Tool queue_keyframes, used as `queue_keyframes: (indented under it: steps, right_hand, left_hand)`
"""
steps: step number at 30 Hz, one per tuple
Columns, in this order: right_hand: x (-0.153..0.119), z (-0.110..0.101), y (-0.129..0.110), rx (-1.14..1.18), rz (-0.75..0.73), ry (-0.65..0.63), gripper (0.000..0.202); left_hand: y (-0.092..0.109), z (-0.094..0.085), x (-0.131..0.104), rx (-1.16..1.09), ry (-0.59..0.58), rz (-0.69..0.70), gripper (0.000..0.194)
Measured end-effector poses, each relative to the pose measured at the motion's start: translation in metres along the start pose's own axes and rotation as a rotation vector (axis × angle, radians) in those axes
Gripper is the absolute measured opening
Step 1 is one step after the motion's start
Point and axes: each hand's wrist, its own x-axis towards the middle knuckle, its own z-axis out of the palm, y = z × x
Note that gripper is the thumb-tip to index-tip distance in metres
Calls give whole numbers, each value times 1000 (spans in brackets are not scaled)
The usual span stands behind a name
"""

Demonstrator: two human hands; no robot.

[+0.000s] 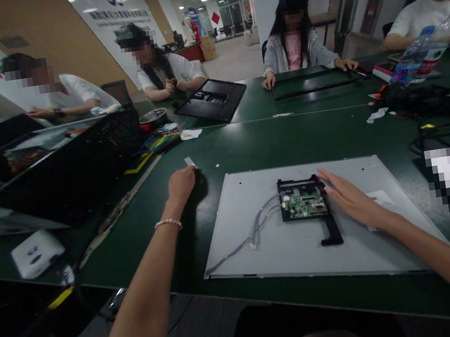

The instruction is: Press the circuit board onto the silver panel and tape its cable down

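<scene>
My left hand (181,187) is closed, pinching a small whitish strip (189,163) over the green table, left of a flat grey metal panel (236,250). On the panel lies a black plastic bracket (331,226) around a green circuit board (303,206). A grey cable (254,226) runs from the board to the panel's lower left corner. With fingers stretched out, my right hand (348,196) rests at the bracket's upper right edge. Part of a white label (381,198) shows beside that hand.
A large black casing (70,173) and a white box (37,253) stand left. Across the green table (263,141), one person has a black back cover (215,100); another holds a black frame (314,89). Bottles (414,58) and tangled black cables (408,101) lie right.
</scene>
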Motion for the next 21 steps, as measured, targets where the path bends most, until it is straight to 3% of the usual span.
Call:
queue_keyframes:
  steps: [10, 15, 21]
  right_hand:
    - [0, 0, 1, -44, -37, -5, 56]
    - [-1, 0, 1, -51, -35, -21, 56]
    - [-1, 0, 0, -61, -30, -18, 57]
  left_hand:
    - [-22, -6, -18, 72, -7, 118, 43]
    - [-38, -8, -26, 99, -71, 89, 47]
    - [-43, -11, -35, 136, -49, 29, 49]
